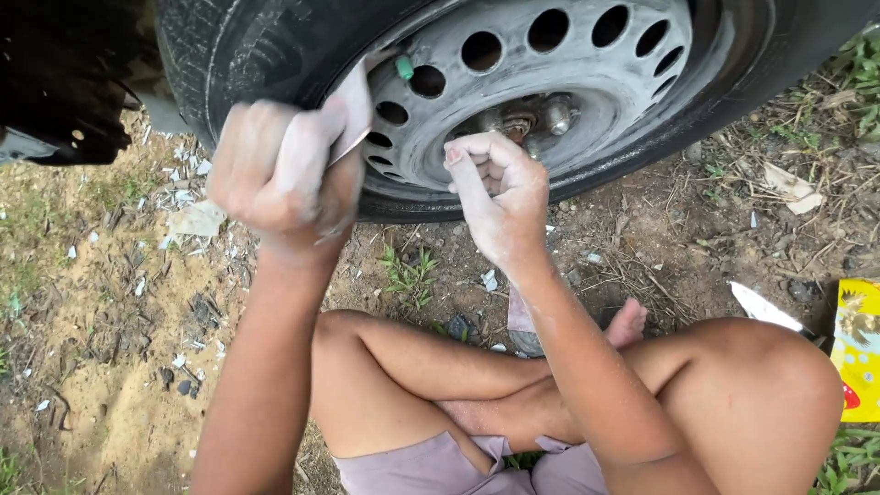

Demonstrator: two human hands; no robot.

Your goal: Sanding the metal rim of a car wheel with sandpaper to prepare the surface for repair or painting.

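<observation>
Looking down, we see our crossed bare legs (513,403) nearest, on bare dirt with scraps of pale debris. To the right lie a yellow printed packet (860,353) and, just beside it, a white blade-like strip (765,307). Above the knees, our right hand (495,197) is dusted white, its fingers curled into a loose fist in front of the wheel's hub; we cannot tell whether it holds anything. Our left hand (280,170), also powdery, is closed tightly around a small pale sheet (356,105), pressing it to the rim's edge where it meets the tyre (238,55). Farthest, the grey steel wheel (550,92) with round holes stands upright, a green valve cap (404,67) just beside the sheet.
</observation>
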